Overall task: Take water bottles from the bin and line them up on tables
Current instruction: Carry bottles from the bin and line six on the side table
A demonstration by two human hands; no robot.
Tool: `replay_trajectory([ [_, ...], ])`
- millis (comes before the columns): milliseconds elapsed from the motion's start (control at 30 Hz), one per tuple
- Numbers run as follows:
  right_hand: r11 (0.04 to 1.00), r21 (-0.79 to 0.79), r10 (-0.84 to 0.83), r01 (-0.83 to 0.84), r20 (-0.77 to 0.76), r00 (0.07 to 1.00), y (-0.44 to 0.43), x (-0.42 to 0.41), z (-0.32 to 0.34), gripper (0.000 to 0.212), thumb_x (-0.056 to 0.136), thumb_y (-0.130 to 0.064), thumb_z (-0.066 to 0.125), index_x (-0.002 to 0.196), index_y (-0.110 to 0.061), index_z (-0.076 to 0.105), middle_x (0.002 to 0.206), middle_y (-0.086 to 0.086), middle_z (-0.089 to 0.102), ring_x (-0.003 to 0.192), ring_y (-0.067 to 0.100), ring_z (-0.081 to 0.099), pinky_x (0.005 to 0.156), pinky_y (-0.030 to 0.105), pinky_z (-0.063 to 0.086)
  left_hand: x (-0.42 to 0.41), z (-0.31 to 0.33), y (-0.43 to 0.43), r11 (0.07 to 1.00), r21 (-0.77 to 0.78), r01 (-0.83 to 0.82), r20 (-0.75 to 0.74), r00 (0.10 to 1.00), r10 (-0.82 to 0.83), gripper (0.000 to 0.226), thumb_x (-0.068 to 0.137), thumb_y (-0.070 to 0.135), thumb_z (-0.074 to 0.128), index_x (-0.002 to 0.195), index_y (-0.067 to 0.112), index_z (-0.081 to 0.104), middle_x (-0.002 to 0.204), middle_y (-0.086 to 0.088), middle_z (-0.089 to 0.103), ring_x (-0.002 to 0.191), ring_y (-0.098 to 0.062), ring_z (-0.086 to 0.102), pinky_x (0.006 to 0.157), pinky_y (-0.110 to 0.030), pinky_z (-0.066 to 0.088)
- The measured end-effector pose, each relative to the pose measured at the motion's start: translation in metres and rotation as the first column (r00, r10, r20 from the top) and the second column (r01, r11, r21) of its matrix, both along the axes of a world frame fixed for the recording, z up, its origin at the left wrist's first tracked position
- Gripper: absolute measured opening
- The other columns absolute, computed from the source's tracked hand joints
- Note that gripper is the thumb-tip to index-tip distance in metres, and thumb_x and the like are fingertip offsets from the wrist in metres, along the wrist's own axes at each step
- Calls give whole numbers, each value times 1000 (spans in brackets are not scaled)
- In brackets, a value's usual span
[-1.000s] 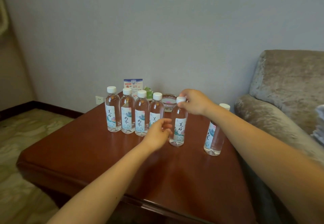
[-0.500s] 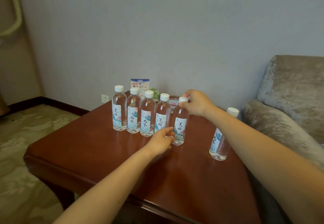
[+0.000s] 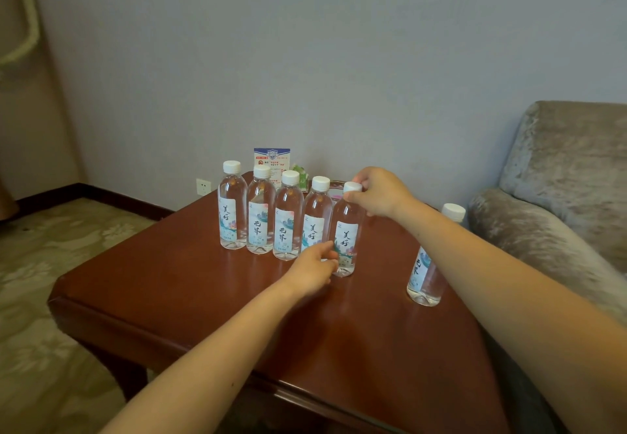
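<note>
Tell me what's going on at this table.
A person is lining up water bottles on the wooden table. The right hand pinches the cap of the fifth bottle while the left hand holds its base, right beside a row of four bottles. A sixth bottle stands apart at the right, near the armchair.

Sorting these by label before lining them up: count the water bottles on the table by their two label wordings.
Bottles labelled 美好: 3
Bottles labelled 无界: 3
Total: 6
</note>
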State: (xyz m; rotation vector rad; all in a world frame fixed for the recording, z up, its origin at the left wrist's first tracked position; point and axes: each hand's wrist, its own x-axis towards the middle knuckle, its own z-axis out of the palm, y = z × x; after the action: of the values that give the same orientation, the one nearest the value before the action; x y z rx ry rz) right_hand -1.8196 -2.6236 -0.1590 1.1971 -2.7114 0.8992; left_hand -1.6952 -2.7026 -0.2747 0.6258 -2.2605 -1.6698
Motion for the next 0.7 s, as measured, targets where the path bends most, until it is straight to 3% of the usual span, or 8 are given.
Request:
replay_trajectory([
  [100, 1000, 1, 2, -2, 28, 1000, 4, -1, 0, 50, 85, -33, 74, 128, -13, 58, 108, 7, 67, 90, 27, 65, 89, 43, 54, 2, 2, 2, 1000, -8, 2, 7, 1000, -2, 53, 99, 6, 48, 149, 8, 32, 126, -3, 54, 93, -18, 54, 65, -18, 47],
  [167, 1000, 14, 10, -10, 39, 999, 10, 0, 1, 70, 87, -37, 72, 146, -14, 42, 120, 7, 64, 108, 26, 63, 97, 39, 50, 3, 5, 4, 1000, 0, 7, 18, 1000, -7, 48, 99, 10, 48, 146, 10, 36, 135, -5, 53, 97, -16, 56, 67, -20, 49],
  [233, 1000, 6, 10, -10, 41, 999, 19, 0, 3, 78, 89, -39, 69, 153, -16, 30, 123, 4, 63, 115, 23, 60, 99, 36, 47, 4, 8, 9, 999, 37, 33, 39, 999, -35, 42, 100, 13, 49, 141, 11, 43, 131, -4, 53, 101, -15, 57, 73, -23, 52],
  [300, 1000, -11, 0, 0, 17, 1000, 31, 0, 4, 75, 90, -39, 67, 153, -17, 31, 120, 0, 64, 112, 21, 61, 96, 35, 47, 2, 11, 17, 994, 76, 73, 55, 995, -77, 38, 99, 14, 50, 137, 11, 46, 124, -4, 56, 100, -15, 58, 75, -25, 53],
  [500, 1000, -8, -26, 25, -87, 996, 74, -8, 22, 42, 90, -36, 66, 129, -22, 60, 99, -12, 67, 104, 14, 64, 97, 38, 49, -15, 24, 48, 977, 95, 191, 4, 981, -192, 34, 99, 16, 50, 133, 15, 49, 129, -4, 59, 106, -15, 63, 90, -34, 54],
  [700, 983, 130, -112, 132, -149, 982, 114, -18, 21, 40, 90, -39, 66, 127, -22, 62, 122, -2, 66, 114, 18, 61, 101, 39, 48, -32, 32, 75, 964, 88, 253, -42, 967, -250, 35, 101, 15, 48, 135, 13, 47, 115, 3, 59, 104, -14, 62, 92, -34, 54],
])
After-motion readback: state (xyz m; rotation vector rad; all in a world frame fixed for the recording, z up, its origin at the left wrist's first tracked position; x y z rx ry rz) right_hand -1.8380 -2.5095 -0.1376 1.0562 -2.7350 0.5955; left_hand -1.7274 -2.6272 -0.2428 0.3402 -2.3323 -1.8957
